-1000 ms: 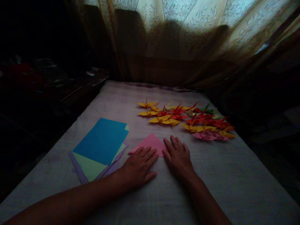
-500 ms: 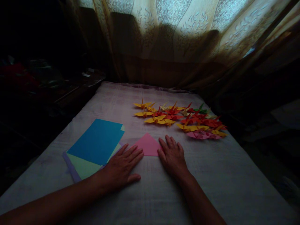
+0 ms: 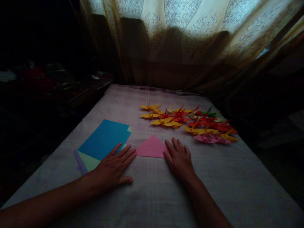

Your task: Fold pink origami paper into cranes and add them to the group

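Pink triangle (image 3: 151,148): a folded pink paper is laid flat between the two hands, its apex pointed to 12 o'clock and its long edge run from 9 to 3 o'clock.
Right hand (image 3: 180,160): it is laid palm down with the fingers extended and loosely together. Nothing is pinched. Its fingertips are set against the triangle's right corner, which is found at about 10 o'clock from the palm.
Left hand (image 3: 113,169): it is spread flat, palm down, with nothing gripped. The triangle's left corner is seen just beside its fingertips, at about 2 o'clock from the palm, but contact cannot be told.
Nearer hand: the right is judged nearer, being against the paper's corner.
Stack of sheets (image 3: 89,162): it is partly covered by the left fingers. A blue sheet (image 3: 104,139) is laid on top, with pale green and violet edges shown beneath.
Paper cranes (image 3: 190,122): yellow, red, orange, pink and green ones are clustered at 12 to 1 o'clock from the right hand, apart from the triangle.
In the way: nothing is seen between either hand and the triangle.
Cloth (image 3: 147,196): everything is borne on it.
Curtain (image 3: 190,25): it is hung at 12 o'clock, lit from behind.
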A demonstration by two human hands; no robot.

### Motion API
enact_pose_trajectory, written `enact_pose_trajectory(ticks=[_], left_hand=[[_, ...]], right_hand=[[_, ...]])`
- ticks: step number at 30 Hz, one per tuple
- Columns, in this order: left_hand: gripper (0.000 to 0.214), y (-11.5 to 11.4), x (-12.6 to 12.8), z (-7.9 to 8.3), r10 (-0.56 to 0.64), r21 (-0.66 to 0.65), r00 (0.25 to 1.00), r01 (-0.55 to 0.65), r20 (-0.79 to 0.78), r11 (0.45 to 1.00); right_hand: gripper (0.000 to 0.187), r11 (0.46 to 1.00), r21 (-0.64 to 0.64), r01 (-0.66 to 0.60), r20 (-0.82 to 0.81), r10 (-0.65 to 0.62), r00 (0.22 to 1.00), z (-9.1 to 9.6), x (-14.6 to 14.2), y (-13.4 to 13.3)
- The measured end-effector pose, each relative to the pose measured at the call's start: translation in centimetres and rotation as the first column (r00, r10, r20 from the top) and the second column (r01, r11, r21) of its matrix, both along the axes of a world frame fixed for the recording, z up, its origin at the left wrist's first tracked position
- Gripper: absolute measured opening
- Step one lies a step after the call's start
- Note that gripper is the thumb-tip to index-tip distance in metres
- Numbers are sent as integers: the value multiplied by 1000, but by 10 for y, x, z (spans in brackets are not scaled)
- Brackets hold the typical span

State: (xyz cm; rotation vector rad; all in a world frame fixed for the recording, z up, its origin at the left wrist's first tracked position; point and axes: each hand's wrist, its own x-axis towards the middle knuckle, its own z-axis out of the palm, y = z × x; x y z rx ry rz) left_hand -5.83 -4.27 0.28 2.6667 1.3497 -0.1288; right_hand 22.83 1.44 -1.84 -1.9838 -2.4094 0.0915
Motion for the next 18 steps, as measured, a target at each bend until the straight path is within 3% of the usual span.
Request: enact_pose_trajectory(ticks=[6,9,14,18], left_hand=[[82,-7,-11,-1,12,54,1000,-12,-11,998],[79,-6,-9,-2,11,146,1000,-13,10,989],[41,13,1,7,78,313,992,-106,102,944],[34,31,17,4,137,286,971,-190,195,939]], right_hand=[[49,1000,-21,1,11,-1,1000,2,-1,0],[49,1000,-25,6,11,-6,1000,2,-1,0],[48,1000,-9,1,-2,-1,1000,1,0,0],[47,1000,21,-8,-36,9,999,-1,1,0]])
